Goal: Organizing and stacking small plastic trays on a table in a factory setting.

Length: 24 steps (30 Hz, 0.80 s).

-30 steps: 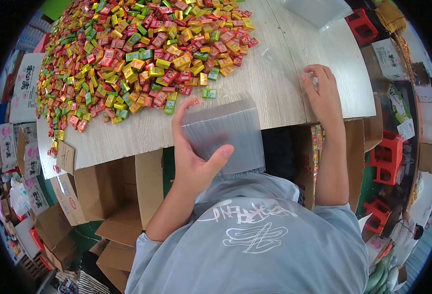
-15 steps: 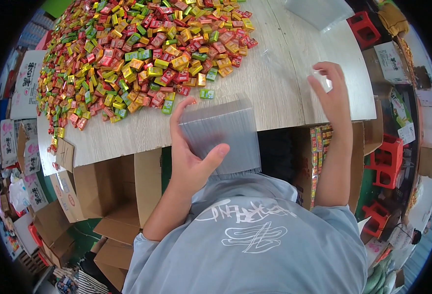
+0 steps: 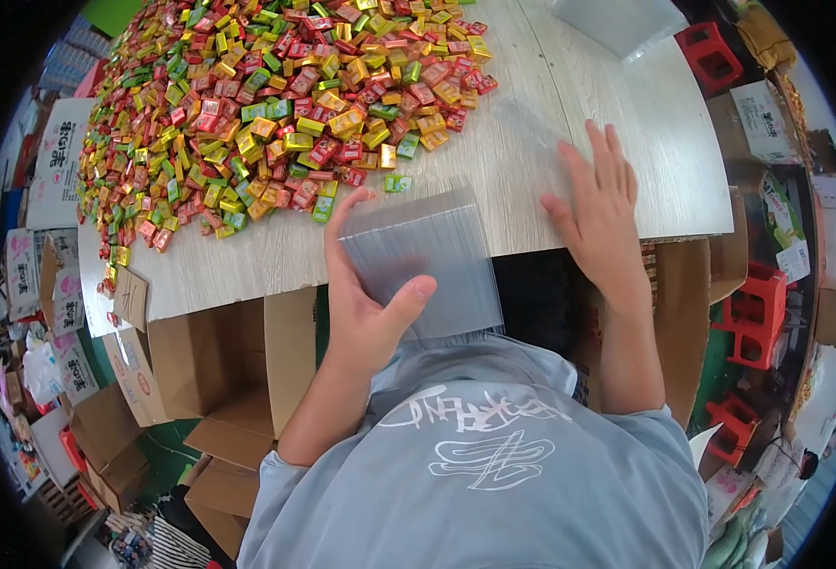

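My left hand (image 3: 366, 308) is closed round a thick stack of clear plastic sheets (image 3: 427, 261), thumb on the near face and fingers along the left edge. The stack stands tilted at the table's front edge, against my shirt. My right hand (image 3: 603, 213) is over the table's right part, fingers stretched out and nothing in its grasp. Just beyond its fingertips is a faint clear plastic piece (image 3: 527, 123), its outline hard to make out. Small wrapped blocks in red, yellow, green and orange foil form a big pile (image 3: 294, 114) beyond my left hand.
Another clear plastic stack (image 3: 617, 24) lies at the table's far right. Open cardboard boxes (image 3: 209, 356) stand below the front edge on the left, with another carton (image 3: 679, 322) under my right arm. Red plastic stools (image 3: 754, 318) are on the right.
My right hand has moved left and a little toward me, and its curled fingers have straightened. The left hand still holds the stack in nearly the same place.
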Each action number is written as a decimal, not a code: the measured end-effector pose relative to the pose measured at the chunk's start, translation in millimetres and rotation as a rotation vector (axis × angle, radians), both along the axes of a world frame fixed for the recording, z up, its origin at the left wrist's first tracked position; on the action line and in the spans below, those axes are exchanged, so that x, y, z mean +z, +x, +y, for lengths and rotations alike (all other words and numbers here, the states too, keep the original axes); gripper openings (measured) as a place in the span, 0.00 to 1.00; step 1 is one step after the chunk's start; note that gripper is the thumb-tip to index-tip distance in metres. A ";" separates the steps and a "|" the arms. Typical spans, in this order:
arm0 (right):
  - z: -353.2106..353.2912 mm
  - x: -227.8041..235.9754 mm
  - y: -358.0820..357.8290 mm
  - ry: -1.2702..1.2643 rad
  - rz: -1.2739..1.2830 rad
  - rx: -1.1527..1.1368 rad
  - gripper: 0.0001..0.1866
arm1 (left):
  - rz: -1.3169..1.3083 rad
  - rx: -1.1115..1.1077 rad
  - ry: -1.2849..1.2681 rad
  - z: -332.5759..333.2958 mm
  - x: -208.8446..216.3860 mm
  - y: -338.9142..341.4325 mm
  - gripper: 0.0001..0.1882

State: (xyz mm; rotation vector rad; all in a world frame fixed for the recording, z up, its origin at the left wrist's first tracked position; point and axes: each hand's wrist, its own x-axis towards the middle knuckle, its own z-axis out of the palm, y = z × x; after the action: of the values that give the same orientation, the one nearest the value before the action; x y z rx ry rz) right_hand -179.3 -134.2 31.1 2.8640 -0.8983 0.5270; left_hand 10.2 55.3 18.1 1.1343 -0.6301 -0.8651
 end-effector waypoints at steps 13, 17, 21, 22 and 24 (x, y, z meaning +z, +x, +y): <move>72.6 -16.7 -6.2 1.405 -0.699 0.436 0.25 | -0.018 -0.023 -0.003 -9.0 -2.1 -16.1 0.53; 76.4 -19.5 -10.1 1.448 -0.782 0.361 0.17 | 0.025 -0.064 0.023 -10.6 0.3 -20.1 0.53; 73.6 -2.3 -11.8 1.190 -0.631 0.276 0.11 | -0.028 -0.032 -0.001 -9.1 -5.8 -17.3 0.53; 70.1 0.0 -12.0 1.169 -0.696 0.241 0.11 | -0.022 -0.006 -0.019 -8.2 -7.3 -16.0 0.53; 57.8 1.3 -15.4 1.072 -0.825 0.182 0.11 | -0.009 -0.003 -0.010 -6.5 -3.1 -13.0 0.52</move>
State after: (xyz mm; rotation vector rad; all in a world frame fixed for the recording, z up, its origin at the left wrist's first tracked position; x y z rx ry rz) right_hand -194.7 -76.3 32.4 3.6912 -1.3134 1.8183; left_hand -2.8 48.8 15.0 1.1290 -0.6431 -0.8584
